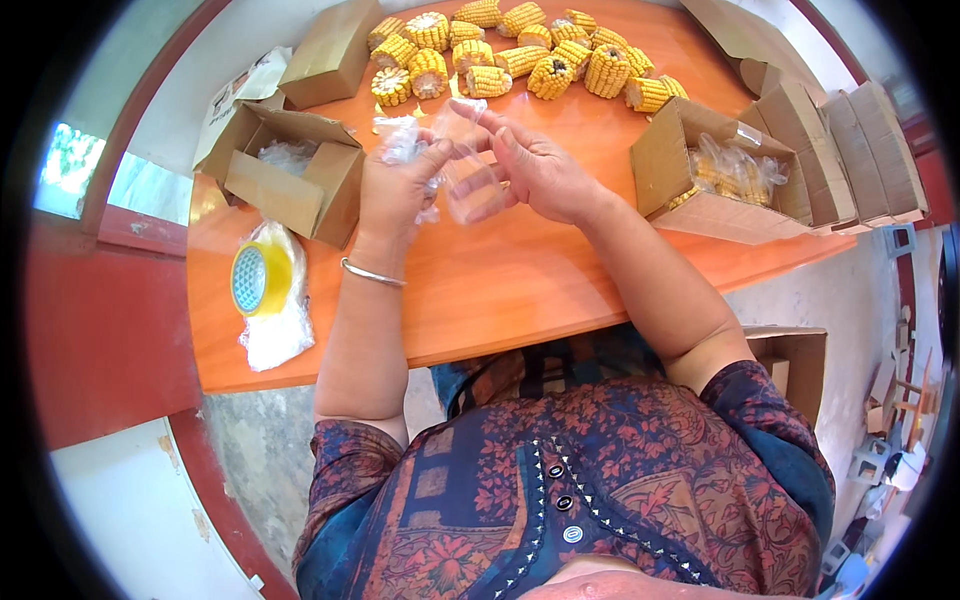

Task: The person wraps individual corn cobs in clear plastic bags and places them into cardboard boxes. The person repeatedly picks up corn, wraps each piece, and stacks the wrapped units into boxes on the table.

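Over the table's middle, a clear plastic bag (462, 165) stretches between my two hands. My left hand (395, 190) is closed on crumpled clear film, thumb on top, at the bag's left side. My right hand (545, 175) grips the bag from the right; its lower fingers show through the film, and its index finger touches the top edge. Just beyond the hands lie several cut pieces of yellow corn cob (429, 75), spread along the far side of the table. One corn piece (550, 77) has a dark patch on its end.
An open cardboard box (335, 190) with clear bags stands left. At right, another cardboard box (660, 160) holds bagged corn, with folded cardboard (870, 150) beside it. A yellow tape roll (262, 278) rests on white plastic at the orange table's (480, 310) left. Another carton (330, 55) sits far left.
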`<state>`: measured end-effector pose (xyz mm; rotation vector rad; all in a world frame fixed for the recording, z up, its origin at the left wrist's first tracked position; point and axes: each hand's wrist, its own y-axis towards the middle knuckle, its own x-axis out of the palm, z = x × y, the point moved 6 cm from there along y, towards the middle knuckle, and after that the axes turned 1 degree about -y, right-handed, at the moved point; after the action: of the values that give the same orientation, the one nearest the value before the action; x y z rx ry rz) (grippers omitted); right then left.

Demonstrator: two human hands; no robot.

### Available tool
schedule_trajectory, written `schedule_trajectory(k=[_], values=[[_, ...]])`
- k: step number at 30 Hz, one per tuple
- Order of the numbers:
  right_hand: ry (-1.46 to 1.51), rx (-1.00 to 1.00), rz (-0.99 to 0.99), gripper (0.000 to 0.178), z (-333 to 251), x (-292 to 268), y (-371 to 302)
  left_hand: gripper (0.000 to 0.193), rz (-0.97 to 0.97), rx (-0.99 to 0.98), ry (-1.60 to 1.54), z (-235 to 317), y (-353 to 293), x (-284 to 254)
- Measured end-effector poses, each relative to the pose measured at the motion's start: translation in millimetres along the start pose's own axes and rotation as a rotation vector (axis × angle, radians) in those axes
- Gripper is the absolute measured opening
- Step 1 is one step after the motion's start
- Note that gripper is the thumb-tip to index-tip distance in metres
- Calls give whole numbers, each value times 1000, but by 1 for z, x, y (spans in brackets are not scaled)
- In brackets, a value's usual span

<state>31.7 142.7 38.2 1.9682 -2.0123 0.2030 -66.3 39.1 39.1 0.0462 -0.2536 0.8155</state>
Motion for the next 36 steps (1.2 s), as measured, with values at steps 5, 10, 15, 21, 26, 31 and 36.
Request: schedule_trajectory(k=[5, 10, 15, 21, 26, 31, 36], values=[[-12, 28, 153, 67, -4, -8, 1, 16, -56, -24, -223, -1, 2, -7], [-172, -10, 189, 69, -9, -8, -1, 19, -81, -24, -149, -3, 5, -6], [-232, -63, 243, 68, -14, -14, -2, 18, -137, -171, -344, -6, 4, -1], [-313, -100, 380, 50, -16, -25, -1, 16, -98, -138, -645, -17, 15, -21], [-581, -238, 394, 45, -25, -25, -3, 15, 86, -50, -56, -5, 7, -23], [-972, -345, 254, 53, -29, -10, -6, 22, 18, 312, 153, 44, -13, -5], [-1124, -434, 189, 57, -32, 1, -7, 23, -158, 332, 339, 27, -13, 7]])
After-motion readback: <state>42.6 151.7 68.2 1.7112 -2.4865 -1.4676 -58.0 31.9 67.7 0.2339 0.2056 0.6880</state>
